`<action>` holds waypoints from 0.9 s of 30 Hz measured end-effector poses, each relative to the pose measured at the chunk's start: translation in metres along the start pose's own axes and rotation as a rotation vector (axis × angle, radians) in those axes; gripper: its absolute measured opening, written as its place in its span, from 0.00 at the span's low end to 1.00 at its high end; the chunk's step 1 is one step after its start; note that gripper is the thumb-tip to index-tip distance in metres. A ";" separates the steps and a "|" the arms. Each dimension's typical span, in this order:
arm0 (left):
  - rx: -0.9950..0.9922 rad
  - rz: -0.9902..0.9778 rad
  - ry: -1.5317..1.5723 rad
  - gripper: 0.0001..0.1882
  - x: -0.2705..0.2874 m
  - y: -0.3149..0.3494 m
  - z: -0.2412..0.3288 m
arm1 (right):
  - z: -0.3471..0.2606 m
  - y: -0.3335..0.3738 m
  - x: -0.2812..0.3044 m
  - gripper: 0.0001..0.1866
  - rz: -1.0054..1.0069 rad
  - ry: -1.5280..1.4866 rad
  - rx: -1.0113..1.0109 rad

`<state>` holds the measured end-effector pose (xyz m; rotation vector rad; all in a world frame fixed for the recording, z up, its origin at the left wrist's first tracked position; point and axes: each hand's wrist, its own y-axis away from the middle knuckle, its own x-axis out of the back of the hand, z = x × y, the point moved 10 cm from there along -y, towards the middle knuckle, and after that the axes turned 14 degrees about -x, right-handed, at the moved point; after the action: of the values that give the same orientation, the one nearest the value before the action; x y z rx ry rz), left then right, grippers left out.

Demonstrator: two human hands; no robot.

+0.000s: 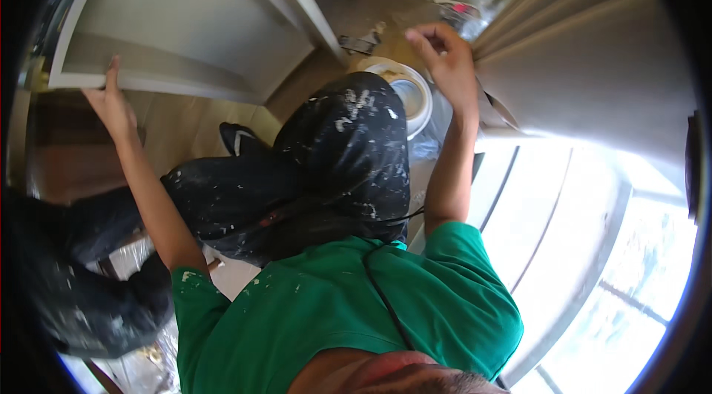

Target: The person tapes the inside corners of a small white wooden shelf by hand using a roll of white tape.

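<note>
Viewed from above, looking down past a green shirt [348, 312] flecked with pale paint and dark paint-spattered trousers [326, 164], one knee raised.

Left hand [111, 101]: raised at the left, fingers straight and together, fingertips pressed against the lower edge of a pale grey panel door [178, 30]. Flat and open, gripping nothing. Door swung open, its recessed centre panel facing the camera, its lower left corner just beside the fingertips.

Right hand [445, 60]: raised at upper centre-right, fingers curled inward toward the thumb in a loose, narrow pinch. Cannot tell whether anything thin sits between the fingertips. Positioned just beside the edge of a second pale grey panel [586, 60] that fills the upper right, with stepped mouldings running diagonally.

White bucket [404, 93]: standing on the wooden floor [178, 134] between the raised knee and the right forearm, partly hidden by the knee. Open at the top, rim smeared with pale paint, light-coloured contents visible inside. Clear plastic sheeting [426, 145] lying under and beside the bucket.

Dark shoe [239, 138] with a light stripe: on the floor just left of the knee.

Small dark metal fitting [358, 44]: on the floor beyond the bucket, near the bottom corner of the open door.

Bright window area [593, 260]: lower right, strongly overexposed.
</note>
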<state>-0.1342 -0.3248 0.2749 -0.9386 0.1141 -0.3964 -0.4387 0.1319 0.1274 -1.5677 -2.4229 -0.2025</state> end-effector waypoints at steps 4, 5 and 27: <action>0.067 -0.020 -0.013 0.34 -0.025 0.022 -0.006 | 0.059 0.051 0.005 0.13 0.086 0.316 -0.092; 0.076 -0.007 0.006 0.35 -0.025 0.024 -0.004 | 0.067 0.058 -0.002 0.11 0.094 0.402 -0.042; 0.781 -0.222 0.687 0.24 -0.132 0.221 -0.032 | -0.104 0.002 -0.100 0.09 -0.566 0.217 0.099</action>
<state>-0.2026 -0.1834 0.0686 -0.0130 0.4472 -0.8814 -0.3844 0.0193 0.1988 -0.7423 -2.5869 -0.3266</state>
